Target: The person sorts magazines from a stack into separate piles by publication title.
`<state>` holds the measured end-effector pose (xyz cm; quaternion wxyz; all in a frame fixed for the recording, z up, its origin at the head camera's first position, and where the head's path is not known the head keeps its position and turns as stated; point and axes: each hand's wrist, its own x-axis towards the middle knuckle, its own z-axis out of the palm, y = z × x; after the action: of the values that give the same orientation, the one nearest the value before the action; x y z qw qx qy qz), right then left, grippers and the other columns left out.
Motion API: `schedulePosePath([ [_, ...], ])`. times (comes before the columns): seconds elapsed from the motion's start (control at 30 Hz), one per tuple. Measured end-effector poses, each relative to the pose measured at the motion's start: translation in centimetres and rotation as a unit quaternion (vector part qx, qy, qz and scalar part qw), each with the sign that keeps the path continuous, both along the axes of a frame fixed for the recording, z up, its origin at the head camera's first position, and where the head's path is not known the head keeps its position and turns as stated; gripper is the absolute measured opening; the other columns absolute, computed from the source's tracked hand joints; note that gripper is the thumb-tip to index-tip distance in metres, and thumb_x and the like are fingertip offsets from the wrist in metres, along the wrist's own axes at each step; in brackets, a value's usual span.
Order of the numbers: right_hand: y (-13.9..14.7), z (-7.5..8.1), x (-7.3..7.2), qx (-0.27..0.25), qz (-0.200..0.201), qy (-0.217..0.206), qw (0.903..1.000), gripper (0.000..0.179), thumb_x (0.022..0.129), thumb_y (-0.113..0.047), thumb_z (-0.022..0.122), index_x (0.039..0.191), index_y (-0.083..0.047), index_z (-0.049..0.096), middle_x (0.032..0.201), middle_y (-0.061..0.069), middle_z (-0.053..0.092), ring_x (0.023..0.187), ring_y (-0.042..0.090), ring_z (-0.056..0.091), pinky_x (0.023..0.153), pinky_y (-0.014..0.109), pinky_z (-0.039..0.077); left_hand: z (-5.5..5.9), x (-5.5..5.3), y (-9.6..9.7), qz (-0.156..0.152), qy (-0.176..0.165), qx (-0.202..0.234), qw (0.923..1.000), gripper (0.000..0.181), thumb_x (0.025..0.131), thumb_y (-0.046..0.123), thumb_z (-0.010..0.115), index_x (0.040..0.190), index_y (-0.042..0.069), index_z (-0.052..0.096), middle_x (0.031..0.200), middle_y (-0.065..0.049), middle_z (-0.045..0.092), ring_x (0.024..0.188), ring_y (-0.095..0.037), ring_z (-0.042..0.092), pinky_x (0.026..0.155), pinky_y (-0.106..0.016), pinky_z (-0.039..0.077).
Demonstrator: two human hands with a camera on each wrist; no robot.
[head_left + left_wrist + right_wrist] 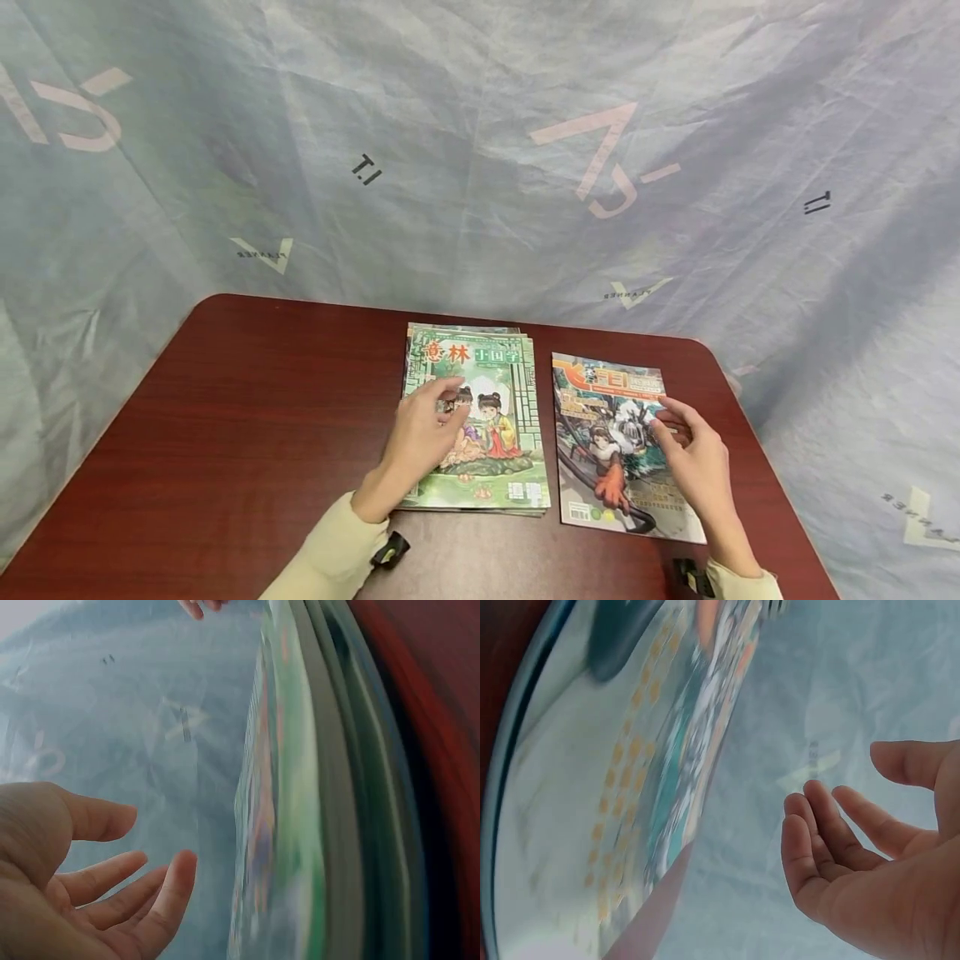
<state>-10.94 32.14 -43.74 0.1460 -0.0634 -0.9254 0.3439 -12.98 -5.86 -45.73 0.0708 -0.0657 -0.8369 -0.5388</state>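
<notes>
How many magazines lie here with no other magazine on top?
2: the green magazine, on top of others, and the dark magazine to its right. The number beneath the green one is unclear.

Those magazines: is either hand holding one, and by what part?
Nothing is held: the left hand hovers above the green magazine, the right hand above the dark magazine, neither touching.

Left fingers (pixel 174 900) loosely curved — right fingers (pixel 798 851) too.
</notes>
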Motion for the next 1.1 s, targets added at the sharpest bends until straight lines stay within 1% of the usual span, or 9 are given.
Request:
schedulePosePath([
  [0.13,-1.4,0.0,-0.3,0.0,0.015,0.008,0.9998,0.042,0.106,-0.009,0.075,0.148,-0.004,0.07,0.122,0.018,0.077,0.099,-0.014,0.058,0.083,0.0,0.043,-0.2,0.0,-2.1,0.025,-0.001,-0.016,0.9996,0.041,0.1,0.006,0.082,0.14,0.002,0.074,0.128,-0.022,0.075,0.084,-0.03,0.081,0.073,-0.039,0.067],
  [0.23,-2.6,0.0,-0.6,-0.003,0.031,0.016,0.9994,0.04,0.106,-0.006,0.075,0.146,-0.003,0.071,0.12,0.018,0.078,0.102,0.005,0.069,0.083,0.001,0.044,-0.3,0.0,-3.2,0.036,0.0,-0.021,0.9991,0.041,0.1,0.007,0.081,0.14,0.001,0.074,0.128,-0.022,0.075,0.085,-0.031,0.081,0.074,-0.044,0.067],
  [0.33,-3.8,-0.2,-0.8,-0.005,0.047,0.019,0.9987,0.04,0.106,-0.005,0.074,0.146,-0.002,0.07,0.119,0.018,0.078,0.105,0.027,0.074,0.084,0.002,0.044,-0.3,-0.1,-4.0,0.043,0.0,-0.022,0.9988,0.041,0.101,0.007,0.08,0.14,0.0,0.073,0.128,-0.022,0.075,0.088,-0.033,0.08,0.077,-0.047,0.066],
  [0.4,-4.6,-0.2,-1.0,-0.012,0.058,0.018,0.9981,0.04,0.106,-0.003,0.073,0.146,-0.001,0.07,0.119,0.019,0.077,0.106,0.033,0.074,0.084,0.004,0.044,-0.3,-0.2,-4.3,0.045,0.0,-0.02,0.9988,0.041,0.101,0.007,0.08,0.141,-0.001,0.073,0.129,-0.022,0.074,0.093,-0.035,0.079,0.078,-0.049,0.066],
  [0.47,-5.3,-0.3,-1.2,-0.018,0.07,0.016,0.9972,0.041,0.105,-0.001,0.073,0.146,0.0,0.069,0.119,0.019,0.077,0.105,0.034,0.074,0.085,0.006,0.047,-0.3,-0.3,-4.5,0.048,-0.004,-0.02,0.9986,0.04,0.102,0.008,0.079,0.141,-0.001,0.072,0.13,-0.022,0.074,0.099,-0.037,0.078,0.081,-0.05,0.066],
  [0.6,-6.5,-0.5,-1.4,-0.03,0.1,0.013,0.9945,0.042,0.105,0.001,0.073,0.147,0.0,0.069,0.118,0.018,0.077,0.105,0.033,0.075,0.087,0.018,0.055,-0.4,-0.4,-4.8,0.053,-0.016,-0.022,0.9982,0.041,0.103,0.01,0.079,0.142,-0.001,0.072,0.131,-0.021,0.073,0.109,-0.038,0.075,0.086,-0.051,0.065],
  [0.7,-7.3,-0.6,-1.7,-0.033,0.114,0.013,0.9928,0.042,0.105,0.001,0.074,0.146,0.001,0.069,0.116,0.016,0.078,0.102,0.031,0.075,0.086,0.025,0.059,-0.6,-0.6,-5.0,0.055,-0.025,-0.03,0.9977,0.042,0.102,0.01,0.08,0.142,-0.002,0.072,0.127,-0.02,0.073,0.108,-0.037,0.075,0.085,-0.05,0.065],
  [0.93,-8.9,-0.9,-2.0,-0.075,0.128,-0.006,0.9889,0.039,0.107,-0.005,0.073,0.145,-0.002,0.071,0.106,0.009,0.079,0.092,0.022,0.076,0.078,0.026,0.06,-1.4,-0.8,-5.3,0.065,-0.022,-0.066,0.9954,0.04,0.1,0.01,0.08,0.138,-0.003,0.075,0.114,-0.017,0.073,0.099,-0.032,0.072,0.082,-0.05,0.058],
  [1.1,-9.8,-1.5,-2.2,-0.092,0.14,-0.029,0.9853,0.039,0.106,-0.004,0.074,0.145,-0.001,0.071,0.105,0.009,0.079,0.091,0.021,0.075,0.079,0.027,0.06,-1.7,-0.7,-5.5,0.06,-0.02,-0.078,0.995,0.039,0.102,0.01,0.079,0.137,-0.005,0.074,0.108,-0.016,0.07,0.091,-0.028,0.068,0.079,-0.045,0.054],
])
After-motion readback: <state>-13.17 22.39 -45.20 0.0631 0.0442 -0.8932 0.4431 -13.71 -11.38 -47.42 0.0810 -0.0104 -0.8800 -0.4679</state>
